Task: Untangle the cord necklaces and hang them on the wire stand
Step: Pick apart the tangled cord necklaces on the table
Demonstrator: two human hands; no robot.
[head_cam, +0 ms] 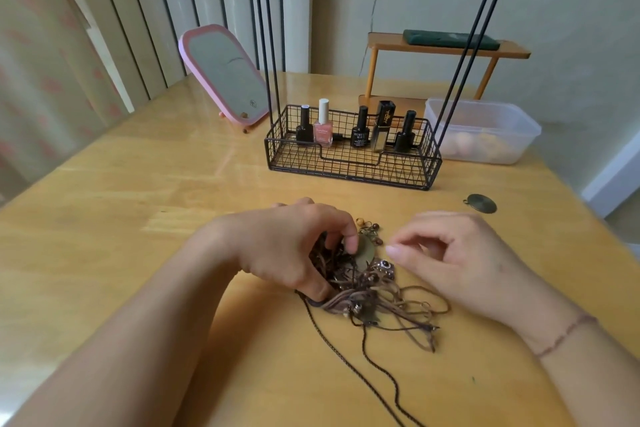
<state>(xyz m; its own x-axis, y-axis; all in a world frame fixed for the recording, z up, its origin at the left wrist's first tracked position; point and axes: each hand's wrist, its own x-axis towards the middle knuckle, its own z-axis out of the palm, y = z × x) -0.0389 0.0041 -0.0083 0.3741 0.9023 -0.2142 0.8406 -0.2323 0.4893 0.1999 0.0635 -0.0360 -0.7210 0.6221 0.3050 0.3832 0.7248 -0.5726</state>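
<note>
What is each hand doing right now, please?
Left hand: fingers curled around the tangled cord necklaces, gripping them.
Right hand: holding nothing, fingers loosely curled, beside the tangle.

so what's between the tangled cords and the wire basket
In the head view, only bare wooden table separates the tangled brown cord necklaces from the black wire stand's basket.

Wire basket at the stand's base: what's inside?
Inside the wire basket: three black bottles, a pink polish bottle and a dark tube, all upright along the back. Their bases are partly hidden by mesh.
</note>
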